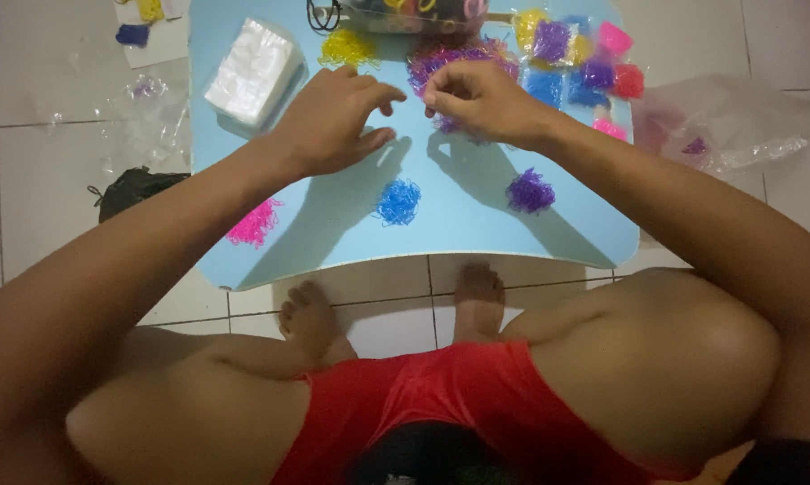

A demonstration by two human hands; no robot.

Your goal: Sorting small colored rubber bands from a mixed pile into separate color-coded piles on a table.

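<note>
Two hands sort tiny bands: right hand fingers pinch at the mixed pile, left hand fingers apart; next, a careful single-colour pick.

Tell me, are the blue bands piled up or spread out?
Piled up: the blue bands sit in one small clump on the light blue table.

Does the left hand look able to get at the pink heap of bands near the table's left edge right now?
Probably yes. The left hand holds nothing visible, and the pink heap lies in the open beside that forearm on the blue table, with nothing on top of it or between.
</note>
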